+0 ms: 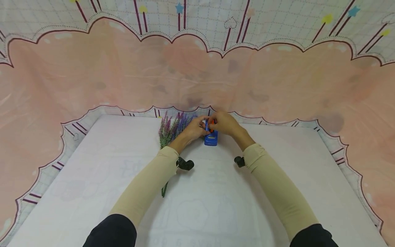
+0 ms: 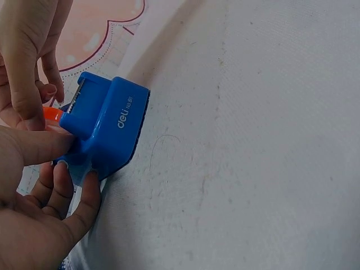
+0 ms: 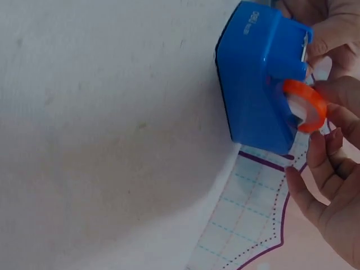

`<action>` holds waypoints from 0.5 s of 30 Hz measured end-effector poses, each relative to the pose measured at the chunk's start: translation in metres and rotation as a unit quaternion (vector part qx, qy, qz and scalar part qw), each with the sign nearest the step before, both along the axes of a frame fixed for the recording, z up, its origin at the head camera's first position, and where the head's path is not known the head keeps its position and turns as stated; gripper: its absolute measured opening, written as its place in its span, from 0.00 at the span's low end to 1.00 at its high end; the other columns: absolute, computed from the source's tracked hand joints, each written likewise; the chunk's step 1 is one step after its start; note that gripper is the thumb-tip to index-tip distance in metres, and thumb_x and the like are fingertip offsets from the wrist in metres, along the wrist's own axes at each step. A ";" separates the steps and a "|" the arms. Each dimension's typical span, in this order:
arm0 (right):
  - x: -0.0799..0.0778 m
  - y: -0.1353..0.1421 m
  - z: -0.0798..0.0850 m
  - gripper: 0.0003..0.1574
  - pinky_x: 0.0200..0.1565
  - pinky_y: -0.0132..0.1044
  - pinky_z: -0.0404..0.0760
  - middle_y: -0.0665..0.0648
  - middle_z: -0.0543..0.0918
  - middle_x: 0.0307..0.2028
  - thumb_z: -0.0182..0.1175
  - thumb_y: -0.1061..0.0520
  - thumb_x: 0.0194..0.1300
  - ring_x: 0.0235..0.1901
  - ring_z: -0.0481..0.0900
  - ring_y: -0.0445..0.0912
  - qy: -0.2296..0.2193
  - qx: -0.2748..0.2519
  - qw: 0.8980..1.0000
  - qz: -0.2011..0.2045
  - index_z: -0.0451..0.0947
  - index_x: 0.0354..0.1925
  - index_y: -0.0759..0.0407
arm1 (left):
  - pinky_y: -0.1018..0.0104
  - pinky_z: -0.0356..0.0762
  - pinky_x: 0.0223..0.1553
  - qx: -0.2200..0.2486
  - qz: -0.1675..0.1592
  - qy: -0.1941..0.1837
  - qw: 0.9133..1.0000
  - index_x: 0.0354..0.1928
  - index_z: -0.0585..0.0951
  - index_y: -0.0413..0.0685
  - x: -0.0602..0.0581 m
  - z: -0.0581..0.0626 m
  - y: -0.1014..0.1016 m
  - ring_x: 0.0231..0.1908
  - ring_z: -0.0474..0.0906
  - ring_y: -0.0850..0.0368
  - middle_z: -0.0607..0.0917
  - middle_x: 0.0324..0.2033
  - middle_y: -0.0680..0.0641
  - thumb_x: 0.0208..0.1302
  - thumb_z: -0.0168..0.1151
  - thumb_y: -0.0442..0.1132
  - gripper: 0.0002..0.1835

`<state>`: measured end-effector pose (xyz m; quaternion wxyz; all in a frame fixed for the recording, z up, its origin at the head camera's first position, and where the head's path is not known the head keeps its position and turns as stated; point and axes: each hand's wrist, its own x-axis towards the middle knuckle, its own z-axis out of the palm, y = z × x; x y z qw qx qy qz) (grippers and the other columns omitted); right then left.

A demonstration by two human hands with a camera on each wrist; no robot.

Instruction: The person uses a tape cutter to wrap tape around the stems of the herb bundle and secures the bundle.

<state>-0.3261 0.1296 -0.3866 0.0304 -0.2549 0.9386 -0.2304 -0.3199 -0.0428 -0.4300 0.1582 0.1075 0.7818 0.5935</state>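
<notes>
A blue tape dispenser [image 1: 211, 140] marked "deli" stands on the white table near its far edge. My left hand [image 1: 193, 129] holds the dispenser's side; in the left wrist view its thumb lies along the body and its fingers curl beneath. An orange ring [image 3: 307, 107], like a tape core with something pale inside, sits tilted at the dispenser's open top behind the cutter. The fingers of my right hand [image 1: 226, 123] pinch this ring from the far side. Part of the ring is hidden by fingers in the head and left wrist views.
Beside my left forearm lies a bunch of artificial lavender [image 1: 166, 132] in purple and blue, its green stems passing under the sleeve. A white cover [image 1: 197, 212] spreads over the tabletop. Beyond the far edge hangs a peach patterned cloth [image 1: 129, 75].
</notes>
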 end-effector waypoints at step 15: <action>0.005 0.004 -0.008 0.05 0.37 0.39 0.75 0.57 0.79 0.38 0.66 0.59 0.66 0.37 0.74 0.49 0.005 -0.086 0.996 -0.012 0.85 0.37 0.61 | 0.59 0.76 0.34 0.006 -0.008 0.001 1.000 0.71 0.71 0.48 0.000 0.000 -0.001 0.35 0.72 0.53 0.71 0.37 0.45 0.63 0.64 0.21 0.35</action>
